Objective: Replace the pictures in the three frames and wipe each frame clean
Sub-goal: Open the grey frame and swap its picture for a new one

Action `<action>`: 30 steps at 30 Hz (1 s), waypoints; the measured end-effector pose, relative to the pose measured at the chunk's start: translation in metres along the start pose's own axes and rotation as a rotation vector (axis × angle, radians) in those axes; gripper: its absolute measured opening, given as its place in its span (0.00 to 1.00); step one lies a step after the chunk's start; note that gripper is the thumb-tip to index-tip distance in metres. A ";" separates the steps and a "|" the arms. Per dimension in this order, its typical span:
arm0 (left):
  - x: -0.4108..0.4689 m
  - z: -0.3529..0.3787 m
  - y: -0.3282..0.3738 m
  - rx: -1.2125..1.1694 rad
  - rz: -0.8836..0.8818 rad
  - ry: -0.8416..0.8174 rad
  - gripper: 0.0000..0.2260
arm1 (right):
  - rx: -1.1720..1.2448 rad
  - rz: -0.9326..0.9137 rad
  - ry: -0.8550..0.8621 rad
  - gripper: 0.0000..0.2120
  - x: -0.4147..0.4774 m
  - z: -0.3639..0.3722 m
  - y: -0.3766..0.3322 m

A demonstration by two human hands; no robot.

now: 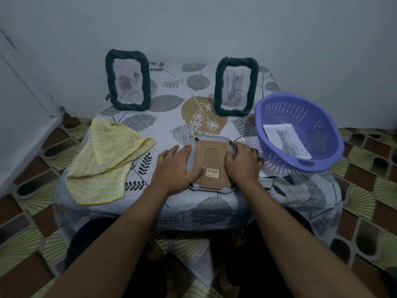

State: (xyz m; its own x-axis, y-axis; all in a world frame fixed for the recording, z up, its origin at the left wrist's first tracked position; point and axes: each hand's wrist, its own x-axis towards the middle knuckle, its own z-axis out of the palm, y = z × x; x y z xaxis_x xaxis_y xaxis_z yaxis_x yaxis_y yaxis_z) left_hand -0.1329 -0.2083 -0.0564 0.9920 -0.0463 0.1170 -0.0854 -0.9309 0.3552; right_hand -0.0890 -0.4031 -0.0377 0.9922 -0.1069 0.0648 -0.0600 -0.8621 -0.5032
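Note:
A third frame (211,162) lies face down near the table's front edge, its brown cardboard back and stand up, with a barcode sticker. My left hand (175,168) rests flat on its left side, thumb on the backing. My right hand (241,162) presses on its right edge, fingers curled over the rim. Two dark green woven frames stand at the back: the left frame (127,81) shows a faded rose picture, the right frame (236,86) a cat picture with blue scribbles. A yellow striped cloth (107,160) lies at the left.
A purple plastic basket (300,134) sits tilted at the right with a cat picture (286,143) inside; a sheet of paper (272,168) lies under it. The small table (193,117) has a leaf-patterned cover. Patterned floor surrounds it; a wall stands behind.

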 end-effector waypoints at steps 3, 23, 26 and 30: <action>0.000 0.000 0.000 0.004 0.002 -0.004 0.36 | 0.009 0.029 -0.033 0.18 0.003 0.001 -0.002; 0.000 0.000 -0.002 -0.026 -0.010 -0.004 0.39 | -0.025 -0.139 -0.114 0.23 -0.018 0.006 -0.001; 0.001 0.001 -0.002 -0.076 -0.026 -0.001 0.39 | -0.121 -0.152 -0.176 0.23 -0.021 0.009 0.001; 0.002 -0.001 -0.003 -0.184 -0.076 -0.014 0.39 | -0.194 -0.157 -0.212 0.23 -0.021 0.008 -0.001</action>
State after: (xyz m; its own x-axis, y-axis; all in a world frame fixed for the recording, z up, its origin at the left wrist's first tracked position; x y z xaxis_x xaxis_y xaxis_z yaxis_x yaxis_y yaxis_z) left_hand -0.1311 -0.2053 -0.0563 0.9973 0.0153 0.0714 -0.0247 -0.8499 0.5263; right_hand -0.1090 -0.3959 -0.0457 0.9905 0.1226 -0.0627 0.0957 -0.9404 -0.3264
